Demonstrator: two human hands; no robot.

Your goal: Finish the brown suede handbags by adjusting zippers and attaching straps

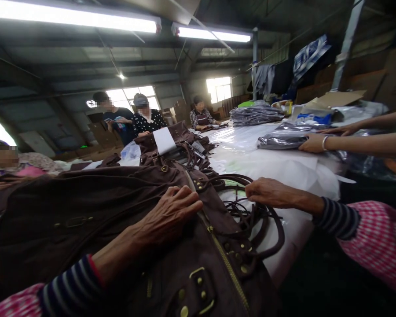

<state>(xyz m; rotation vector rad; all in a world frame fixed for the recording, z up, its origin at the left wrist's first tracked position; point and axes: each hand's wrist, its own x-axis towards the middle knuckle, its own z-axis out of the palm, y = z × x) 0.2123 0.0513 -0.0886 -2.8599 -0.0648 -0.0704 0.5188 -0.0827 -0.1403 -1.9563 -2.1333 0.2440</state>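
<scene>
Your right hand [267,193] is closed round the dark strap loops [240,178] of the brown bag [171,273], while your left hand [174,209] lies on the bag beside its zip [229,259] with fingers curled, though whether they pinch the fabric you cannot tell. The bag sits at the near edge of the bench [295,171], its straps spilling over the white covering

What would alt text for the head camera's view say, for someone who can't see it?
A person's left hand rests on a dark brown bag with a brass-coloured zip; the right hand grips a looped strap. Beyond, co-workers surround a cluttered table.
</scene>
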